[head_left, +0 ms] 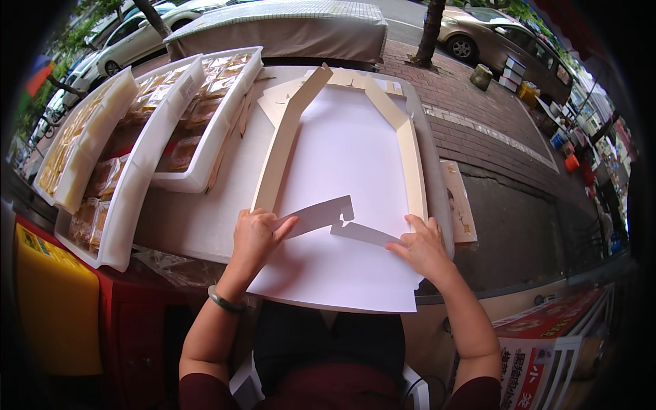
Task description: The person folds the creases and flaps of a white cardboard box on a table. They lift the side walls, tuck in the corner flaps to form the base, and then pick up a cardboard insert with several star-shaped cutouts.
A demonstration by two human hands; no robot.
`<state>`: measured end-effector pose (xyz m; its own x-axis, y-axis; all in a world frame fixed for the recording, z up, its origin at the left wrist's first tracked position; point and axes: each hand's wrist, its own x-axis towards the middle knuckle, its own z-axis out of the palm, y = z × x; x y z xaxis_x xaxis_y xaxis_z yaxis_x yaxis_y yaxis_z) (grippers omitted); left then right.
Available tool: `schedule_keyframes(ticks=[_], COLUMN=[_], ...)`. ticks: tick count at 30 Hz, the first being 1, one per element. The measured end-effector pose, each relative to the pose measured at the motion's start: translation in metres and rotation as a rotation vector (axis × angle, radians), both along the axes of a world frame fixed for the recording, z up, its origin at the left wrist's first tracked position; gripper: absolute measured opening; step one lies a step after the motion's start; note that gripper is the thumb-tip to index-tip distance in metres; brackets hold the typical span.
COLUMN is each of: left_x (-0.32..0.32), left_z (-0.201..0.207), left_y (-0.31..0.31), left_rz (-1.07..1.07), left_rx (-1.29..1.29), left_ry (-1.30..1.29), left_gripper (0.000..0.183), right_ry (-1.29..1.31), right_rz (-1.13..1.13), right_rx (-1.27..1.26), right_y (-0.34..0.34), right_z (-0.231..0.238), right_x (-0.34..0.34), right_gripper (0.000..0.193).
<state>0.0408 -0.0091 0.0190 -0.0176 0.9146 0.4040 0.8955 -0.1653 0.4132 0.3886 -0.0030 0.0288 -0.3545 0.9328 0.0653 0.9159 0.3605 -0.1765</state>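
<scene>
A partly folded cardboard box (348,154), white inside and cream outside, lies on the table in front of me with its long side walls standing up. My left hand (256,236) pinches the near left corner, where a slotted end flap (318,217) folds inward. On the opposite corner, my right hand (425,247) grips the wall and the other flap (362,234) between thumb and fingers. The two flap tips meet near the middle, close to their notches; whether they are hooked together I cannot tell. A flat white panel (342,290) extends toward my lap.
White plastic trays (130,184) of wrapped food packs stand on the table's left. Brown sticks or strips (229,147) lie beside them. Flat cardboard (275,102) lies beyond the box's left wall. A flat picture-printed box (459,205) sits past the table's (188,219) right edge.
</scene>
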Motion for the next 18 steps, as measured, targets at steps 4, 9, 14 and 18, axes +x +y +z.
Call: schedule_keyframes(ticks=[4, 9, 14, 18], left_x=[0.002, 0.006, 0.02, 0.018], left_z=[-0.001, -0.003, 0.004, 0.01], left_y=[-0.001, -0.003, -0.013, -0.016], left_rz=[0.005, 0.015, 0.065, -0.054], left_rx=[0.045, 0.021, -0.002, -0.024], left_ry=[0.0, 0.015, 0.157, 0.356], left_gripper=[0.039, 0.04, 0.037, 0.023], right_ry=[-0.005, 0.003, 0.041, 0.062], right_rz=[-0.006, -0.013, -0.012, 0.017], right_rx=[-0.014, -0.026, -0.036, 0.041], right_y=[0.0, -0.001, -0.003, -0.002], right_z=[0.001, 0.002, 0.006, -0.002], right_x=[-0.001, -0.002, -0.005, -0.005], right_gripper=[0.039, 0.039, 0.041, 0.054])
